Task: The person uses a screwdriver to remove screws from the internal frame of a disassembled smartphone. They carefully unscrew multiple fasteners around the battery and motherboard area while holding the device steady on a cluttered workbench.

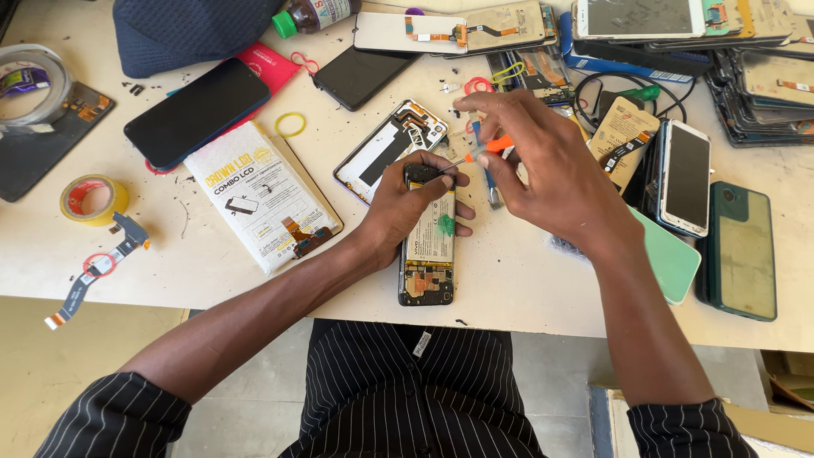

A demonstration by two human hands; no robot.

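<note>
The left hand (407,203) is gripping one opened phone (427,250) at mid-desk (526,288); the right hand (543,165) is pinching one orange screwdriver (487,148) over its top; two tape rolls (93,199) are lying left; one bottle (309,15) is lying behind.

I see an opened phone (428,254) lying face down on the tabletop (509,288), long axis running away from me, back cover off. Its pale battery with a green mark fills the middle, and a circuit board shows at the near end. My left grip (405,203) clasps its far end. My right grip (543,161) pinches an orange-handled screwdriver (483,151), tip touching the phone's top edge.
</note>
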